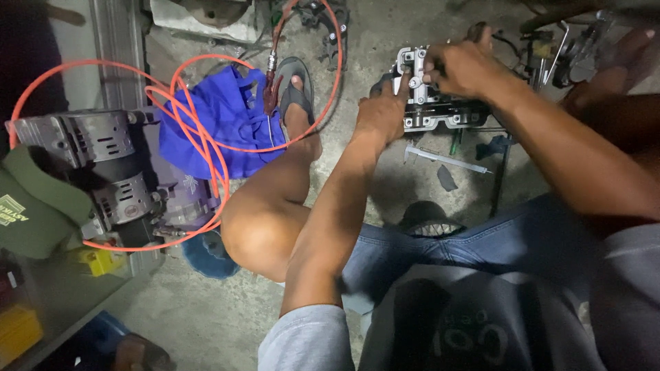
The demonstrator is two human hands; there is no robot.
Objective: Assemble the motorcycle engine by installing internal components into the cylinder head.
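While seated low over the concrete floor (206, 323), pressing left hand (380, 115) and right hand (462, 67) onto a grey metal engine part (430, 103) ahead (fingers curled on its top; whether clamped tight, cannot tell). Beside: orange hose (206, 148), blue cloth (220, 120).

Dim, flat overhead light; the grey concrete floor (206, 323) looks murky, edges bend slightly from the wide lens, and the frame's right corner blurs
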